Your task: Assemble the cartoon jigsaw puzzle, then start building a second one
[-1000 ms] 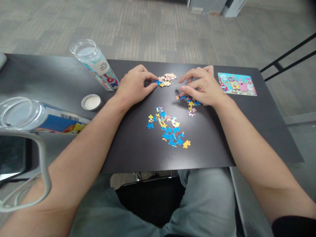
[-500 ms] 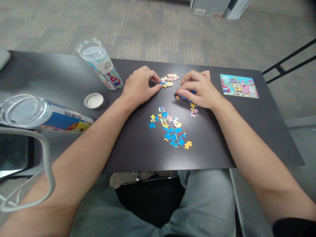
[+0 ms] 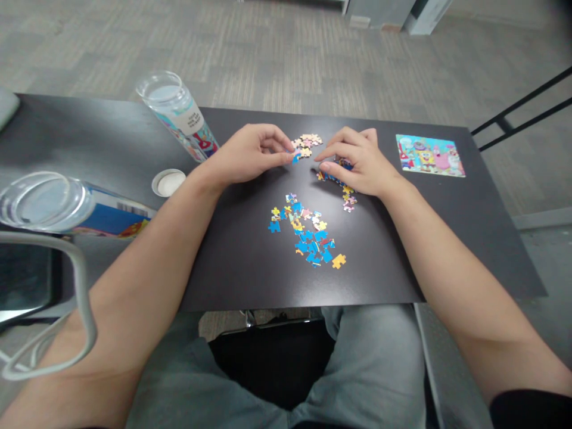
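My left hand [image 3: 257, 154] pinches a blue puzzle piece [image 3: 297, 157] between thumb and fingertips, at the near edge of a small pile of pale-backed puzzle pieces [image 3: 307, 142]. My right hand [image 3: 355, 161] arches over a curved cluster of blue and yellow puzzle pieces [image 3: 348, 192], partly hiding it. Its fingers are apart, with the thumb low over the cluster, and I see nothing held in them. Closer to me, between my forearms, lies a loose spread of puzzle pieces [image 3: 311, 245], mostly blue with some yellow and pink.
At the right of the dark table [image 3: 250, 274] lies a cartoon picture card [image 3: 431, 156]. On the left stand a clear labelled jar [image 3: 187, 119] and a second jar [image 3: 111, 208], with a round lid [image 3: 168, 182] between them. A white cable [image 3: 83, 298] loops at the lower left.
My left hand has drawn slightly left and down from the pale pile, with the blue piece at its fingertips. The right hand's fingers have spread a little; the hand stays over its cluster.
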Motion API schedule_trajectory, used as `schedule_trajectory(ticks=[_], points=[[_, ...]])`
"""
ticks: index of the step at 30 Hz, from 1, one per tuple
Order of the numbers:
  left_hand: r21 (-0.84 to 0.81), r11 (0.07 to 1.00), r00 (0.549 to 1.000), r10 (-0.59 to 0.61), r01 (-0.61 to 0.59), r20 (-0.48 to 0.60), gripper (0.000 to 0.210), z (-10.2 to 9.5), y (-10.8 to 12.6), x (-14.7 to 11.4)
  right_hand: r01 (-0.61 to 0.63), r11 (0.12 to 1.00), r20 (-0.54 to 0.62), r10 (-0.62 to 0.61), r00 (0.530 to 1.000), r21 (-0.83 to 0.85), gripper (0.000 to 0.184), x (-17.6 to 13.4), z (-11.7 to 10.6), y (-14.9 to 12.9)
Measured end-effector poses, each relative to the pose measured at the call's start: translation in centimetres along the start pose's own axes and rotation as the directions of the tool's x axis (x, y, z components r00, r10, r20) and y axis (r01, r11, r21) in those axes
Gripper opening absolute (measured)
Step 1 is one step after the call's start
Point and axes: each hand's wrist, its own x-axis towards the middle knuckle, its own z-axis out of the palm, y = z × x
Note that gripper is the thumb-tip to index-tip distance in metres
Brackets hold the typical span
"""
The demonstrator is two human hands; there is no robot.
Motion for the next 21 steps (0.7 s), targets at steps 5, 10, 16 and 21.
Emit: schedule_trajectory(ticks=[5, 10, 16, 21], points=[[0.101, 0.994, 0.993, 0.016, -0.028, 0.12, 0.037, -0.2, 0.4, -0.5, -0.009, 1.0, -0.009, 0.009, 1.0, 0.003, 0.068, 0.0, 0.1, 0.3], [0.217, 0.973, 0.986, 0.104, -0.074, -0.127, 0.033, 0.2, -0.4, -0.4, 0.007, 1.0, 0.029, -0.007, 1.0, 0.002, 0.068, 0.0, 0.1, -1.1], [0.344, 0.933, 0.975, 0.167, -0.109, -0.144, 0.033, 1.2, -0.7, -0.6, 0.121, 0.993, 0.151, -0.121, 0.981, 0.012, 0.059, 0.2, 0.6, -2.9], [0.37, 0.921, 0.98, 0.168, -0.12, -0.102, 0.031, 1.2, -0.5, -0.7, 0.037, 0.999, 0.111, -0.039, 0.993, 0.019, 0.074, 0.0, -0.4, -1.4]])
